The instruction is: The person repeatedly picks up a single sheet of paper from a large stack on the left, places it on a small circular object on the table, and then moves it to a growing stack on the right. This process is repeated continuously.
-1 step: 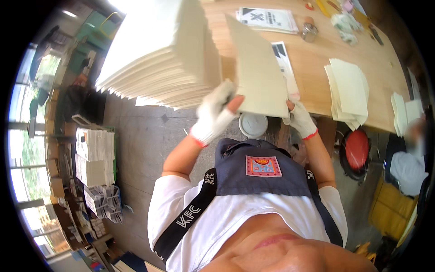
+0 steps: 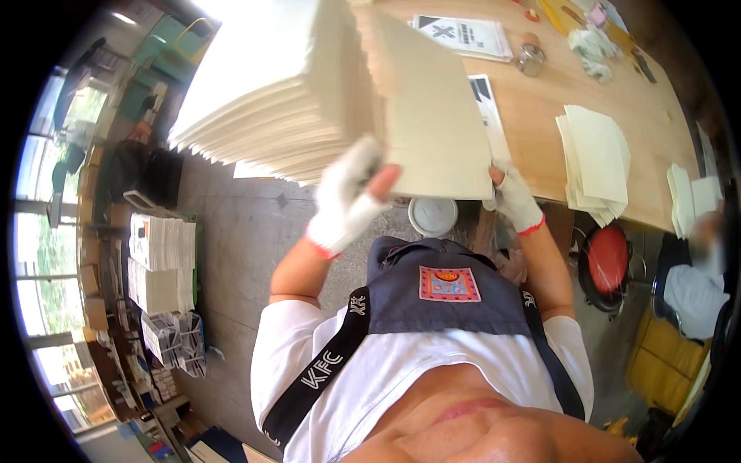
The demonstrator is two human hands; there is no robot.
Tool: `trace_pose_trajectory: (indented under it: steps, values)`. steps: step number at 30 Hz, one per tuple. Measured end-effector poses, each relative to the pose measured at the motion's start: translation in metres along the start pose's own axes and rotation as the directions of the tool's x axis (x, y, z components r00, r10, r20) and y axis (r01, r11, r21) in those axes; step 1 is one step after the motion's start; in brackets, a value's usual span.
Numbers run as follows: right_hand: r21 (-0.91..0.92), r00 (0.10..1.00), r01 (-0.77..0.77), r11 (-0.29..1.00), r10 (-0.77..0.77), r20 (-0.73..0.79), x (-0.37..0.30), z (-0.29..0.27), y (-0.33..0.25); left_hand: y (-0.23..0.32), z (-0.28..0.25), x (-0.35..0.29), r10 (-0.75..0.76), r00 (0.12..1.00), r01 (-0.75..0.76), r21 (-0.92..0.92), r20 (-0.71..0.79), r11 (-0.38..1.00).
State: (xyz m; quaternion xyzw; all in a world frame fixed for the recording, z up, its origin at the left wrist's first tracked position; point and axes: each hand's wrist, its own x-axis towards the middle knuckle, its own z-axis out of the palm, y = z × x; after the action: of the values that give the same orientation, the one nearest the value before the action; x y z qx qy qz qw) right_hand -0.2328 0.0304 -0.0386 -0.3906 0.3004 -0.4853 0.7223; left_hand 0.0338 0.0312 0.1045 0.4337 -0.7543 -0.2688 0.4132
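A flat cream paper sheet (image 2: 440,116) stands tilted up at the table's front edge. My right hand (image 2: 515,202), in a white glove with a bare thumb, grips its lower right corner. At the sheet's lower left corner is my left hand (image 2: 345,199), gloved the same way. Its thumb is spread from the fingers, which are a little blurred beside the tall stack of cream paper (image 2: 255,92). Whether the left thumb touches the sheet I cannot tell. Partly behind the sheet lies a white printed sheet (image 2: 494,127).
On the wooden table (image 2: 532,100) are a small pile of cream sheets (image 2: 594,158), a printed stack (image 2: 467,37), a glass jar (image 2: 530,60) and a crumpled glove (image 2: 594,50). Below stand a lidded white bucket (image 2: 433,216) and a red stool (image 2: 606,258). Paper bundles (image 2: 162,266) stand at left.
My left hand has shifted left and slightly down. The cream sheet's upper edge has swung left toward the stack. My right hand keeps its corner, nearly unmoved.
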Motion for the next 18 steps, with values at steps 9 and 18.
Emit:
trace_pose_trajectory:
  steps: [9, 18]
  values:
    - [-0.300, 0.950, 0.279, 0.912, -0.216, 0.227, 0.132, 0.194, -0.140, 0.008, -0.197, 0.052, 0.118, 0.745, 0.138, 0.324, -0.657, 0.936]
    - [-0.237, 0.949, 0.237, 0.942, -0.172, 0.265, 0.104, 0.155, -0.114, -0.094, -0.156, 0.006, -0.333, 0.652, -0.151, -0.547, -0.682, 0.824]
